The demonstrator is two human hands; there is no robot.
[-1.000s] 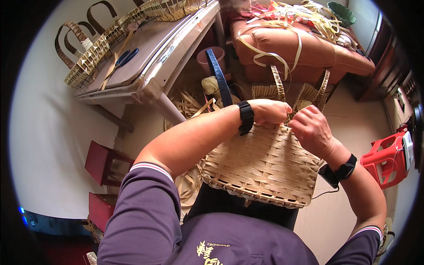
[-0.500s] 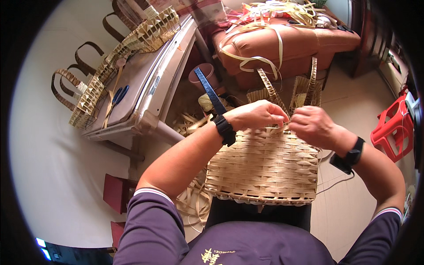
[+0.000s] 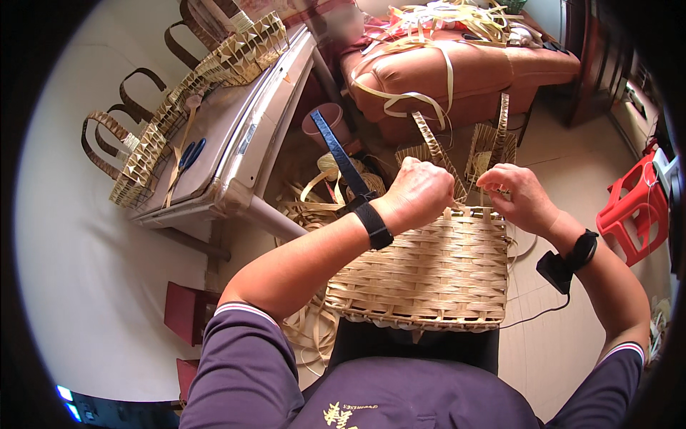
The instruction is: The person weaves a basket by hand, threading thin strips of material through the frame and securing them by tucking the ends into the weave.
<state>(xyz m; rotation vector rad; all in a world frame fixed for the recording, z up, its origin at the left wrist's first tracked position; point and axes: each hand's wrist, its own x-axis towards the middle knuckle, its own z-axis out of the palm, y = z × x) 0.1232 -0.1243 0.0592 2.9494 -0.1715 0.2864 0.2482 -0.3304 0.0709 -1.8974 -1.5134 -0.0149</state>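
A tan woven basket [image 3: 421, 279] rests on my lap, its wall of interlaced flat strips facing me and its rim at the far side. My left hand [image 3: 421, 191] is closed at that rim, knuckles up; what its fingers grip is hidden. Just to the right, above the rim, my right hand [image 3: 525, 199] has its thumb and fingers curled together in a pinch. Anything between those fingertips is too small to make out. Short strip ends stick up from the rim between the hands.
Beyond the basket stand narrow woven pieces [image 3: 493, 150] with tall handles, and a blue-wrapped handle [image 3: 336, 151]. Loose strips [image 3: 311, 336] lie on the floor. At left, a table [image 3: 236, 136] bears handled baskets [image 3: 139, 164] and scissors [image 3: 190, 154]. A red stool [image 3: 632, 211] is at right.
My hands, close together before, have moved apart. The left has turned knuckles up into a fist; the right has shifted a little right, with its fingers curled.
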